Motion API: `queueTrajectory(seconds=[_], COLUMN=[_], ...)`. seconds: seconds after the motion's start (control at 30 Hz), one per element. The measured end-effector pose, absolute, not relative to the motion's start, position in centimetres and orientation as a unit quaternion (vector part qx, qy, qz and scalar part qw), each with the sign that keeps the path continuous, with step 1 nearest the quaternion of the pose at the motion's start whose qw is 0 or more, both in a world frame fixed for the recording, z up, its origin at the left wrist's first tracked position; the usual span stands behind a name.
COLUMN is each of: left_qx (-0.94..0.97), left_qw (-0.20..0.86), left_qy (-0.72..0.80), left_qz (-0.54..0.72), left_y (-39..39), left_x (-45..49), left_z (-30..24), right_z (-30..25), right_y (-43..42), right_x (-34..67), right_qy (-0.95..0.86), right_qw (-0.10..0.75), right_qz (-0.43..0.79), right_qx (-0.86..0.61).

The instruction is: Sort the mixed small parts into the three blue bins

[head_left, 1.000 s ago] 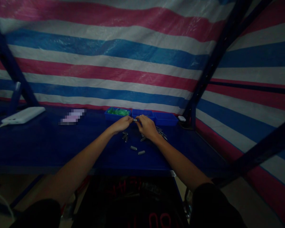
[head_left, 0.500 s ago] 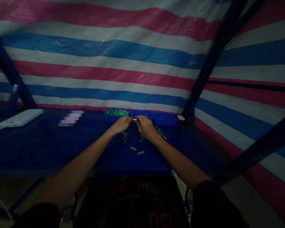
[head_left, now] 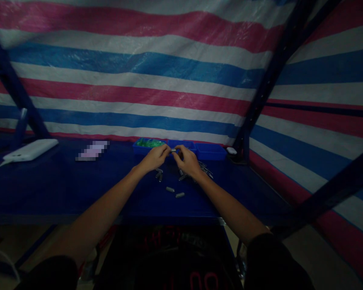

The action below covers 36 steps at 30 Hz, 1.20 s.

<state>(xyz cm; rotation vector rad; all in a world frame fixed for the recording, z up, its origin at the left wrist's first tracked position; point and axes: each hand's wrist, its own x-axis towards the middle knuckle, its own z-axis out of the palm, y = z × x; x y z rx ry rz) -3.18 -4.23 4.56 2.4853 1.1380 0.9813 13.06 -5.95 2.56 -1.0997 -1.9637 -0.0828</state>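
Note:
Between my two hands, in front of the blue bins, is a small metal cylinder (head_left: 173, 150). My left hand (head_left: 155, 156) pinches its left end. The fingers of my right hand (head_left: 187, 160) are closed on its right end. Similar short metal cylinders lie below on the table: one (head_left: 170, 189) and another (head_left: 180, 195) toward me, and a few (head_left: 159, 175) under my left hand. Beside my right wrist lies a pile of thin metal rods (head_left: 206, 169), partly hidden. Fine detail of the held cylinder is too small to make out.
At the back stand a blue bin with green plastic (head_left: 149, 143), a middle blue bin (head_left: 181, 143) and a right blue bin (head_left: 211, 151). A white power bank-like device (head_left: 32, 150) with a cable lies left on the blue table (head_left: 63, 189). Blue frame posts (head_left: 257, 92) rise at both sides.
My hands have spread slightly apart around the cylinder, and more of it shows between the fingertips. The view has shifted a little; the pieces on the table lie as before.

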Motion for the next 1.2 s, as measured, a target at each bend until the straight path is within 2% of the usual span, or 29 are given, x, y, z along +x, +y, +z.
queueTrajectory(seconds=[0.2,0.3,0.37,0.5,0.63,0.73,1.03,1.1,1.2], left_qx=[0.880,0.876,0.880,0.899,0.880,0.859,0.838,0.838,0.846], left_qw=[0.209,0.225,0.214,0.198,0.185,0.187,0.251,0.252,0.273], left_qy=[0.382,0.415,0.420,0.385,0.426,0.449,0.414,0.425,0.443], left_qz=[0.191,0.093,0.060,0.061,0.105,0.161,0.251,0.230,0.116], left_y=[-3.1,-2.3,-2.0,-1.7,-1.6,-2.0,-2.9,-2.9,-2.9], left_x=[-6.6,-8.4,-8.8,-8.3,-7.5,-6.7,-5.0,-5.7,-7.2], left_z=[5.7,4.9,4.3,3.3,3.2,3.3,4.4,4.6,4.5], right_z=[3.9,4.7,4.7,3.7,2.9,2.7,2.3,2.7,3.7], right_y=[-6.1,-4.7,-3.6,-3.0,-4.4,-5.5,-6.4,-6.4,-6.2], right_x=[13.5,14.7,15.6,16.8,15.5,13.8,11.9,12.1,13.1], right_qy=[-0.780,-0.712,-0.671,-0.688,-0.771,-0.826,-0.823,-0.804,-0.754], right_qw=[0.452,0.475,0.444,0.340,0.320,0.311,0.321,0.338,0.384], right_qz=[-0.106,-0.166,-0.182,-0.138,-0.078,-0.077,-0.144,-0.141,-0.141], right_qx=[-0.420,-0.490,-0.565,-0.626,-0.545,-0.463,-0.446,-0.468,-0.513])
